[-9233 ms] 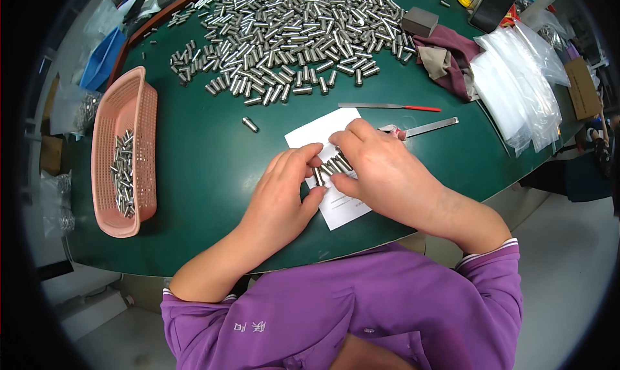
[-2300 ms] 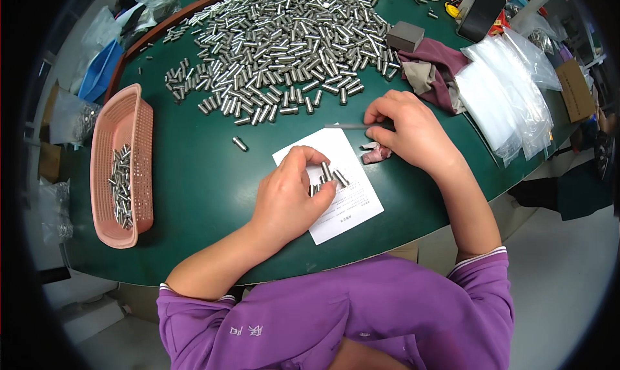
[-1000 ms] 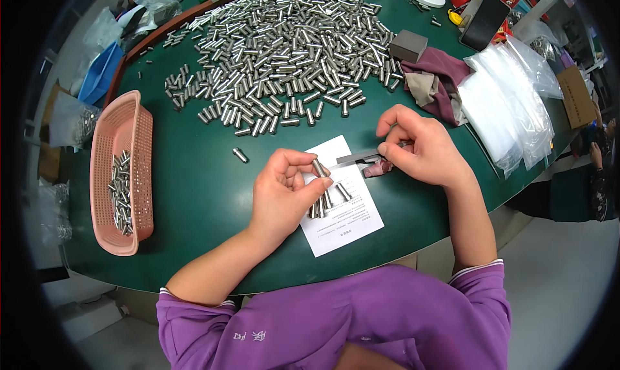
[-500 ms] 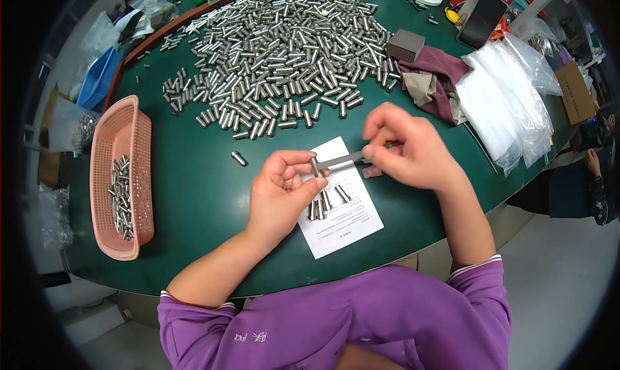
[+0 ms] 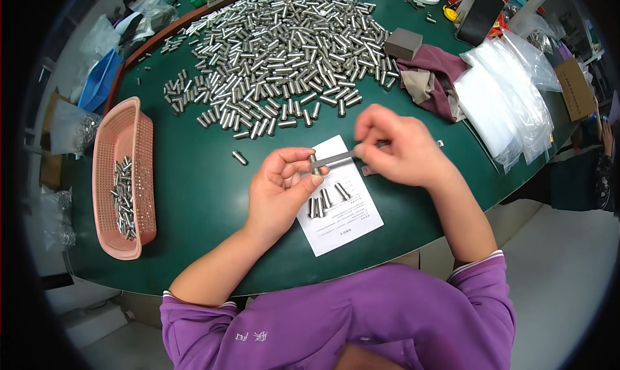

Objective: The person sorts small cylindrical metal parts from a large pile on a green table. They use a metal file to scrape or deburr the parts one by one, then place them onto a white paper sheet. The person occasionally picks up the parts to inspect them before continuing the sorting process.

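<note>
My left hand (image 5: 279,188) pinches a small headed steel pin (image 5: 314,159) between thumb and fingers, above a printed white sheet (image 5: 341,233). My right hand (image 5: 405,151) is closed on the end of a thin, flat grey file (image 5: 337,157). The file's other end lies against the pin, close to my left fingertips. Several more pins (image 5: 317,207) stand or lie on the sheet below my left hand. One loose pin (image 5: 239,158) rests on the green table to the left. A small pinkish piece (image 5: 368,171) shows partly under my right hand.
A large heap of steel pins (image 5: 284,60) covers the far middle of the table. To the left stands a pink basket (image 5: 147,176) with pins in it. On the right are a dark grey block (image 5: 403,44), a maroon cloth (image 5: 434,73), plastic bags (image 5: 497,98) and a phone (image 5: 480,18).
My right hand and the file have shifted slightly left along the pin. The left hand keeps its grip, almost in place.
</note>
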The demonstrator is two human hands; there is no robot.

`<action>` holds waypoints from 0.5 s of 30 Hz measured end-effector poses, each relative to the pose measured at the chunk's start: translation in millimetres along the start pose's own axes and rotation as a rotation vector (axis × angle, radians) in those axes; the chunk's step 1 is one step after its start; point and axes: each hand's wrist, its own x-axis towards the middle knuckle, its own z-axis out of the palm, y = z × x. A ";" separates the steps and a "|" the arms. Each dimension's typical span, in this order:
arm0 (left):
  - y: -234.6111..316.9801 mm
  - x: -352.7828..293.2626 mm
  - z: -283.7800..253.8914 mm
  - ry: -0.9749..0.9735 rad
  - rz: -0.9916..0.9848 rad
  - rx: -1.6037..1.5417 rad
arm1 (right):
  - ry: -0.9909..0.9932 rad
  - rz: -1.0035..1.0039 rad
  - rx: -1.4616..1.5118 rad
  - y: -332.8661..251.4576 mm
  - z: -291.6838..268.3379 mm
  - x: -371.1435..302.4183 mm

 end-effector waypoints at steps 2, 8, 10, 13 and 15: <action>1.0 -0.4 -4.5 -0.025 -0.050 -0.015 | 0.033 0.077 -0.010 8.3 -15.6 -4.3; 1.5 2.2 -0.1 -0.022 -0.007 0.085 | 0.003 -0.089 -0.057 -13.9 17.9 3.1; -2.1 0.4 -0.9 -0.031 -0.016 0.077 | 0.002 -0.126 -0.044 -19.3 22.2 4.6; 2.7 1.5 -3.0 -0.067 -0.032 -0.019 | -0.020 0.087 0.098 -0.7 0.0 -0.2; 0.6 0.9 -5.8 -0.062 -0.013 -0.014 | 0.033 0.087 0.099 7.5 -10.0 -3.4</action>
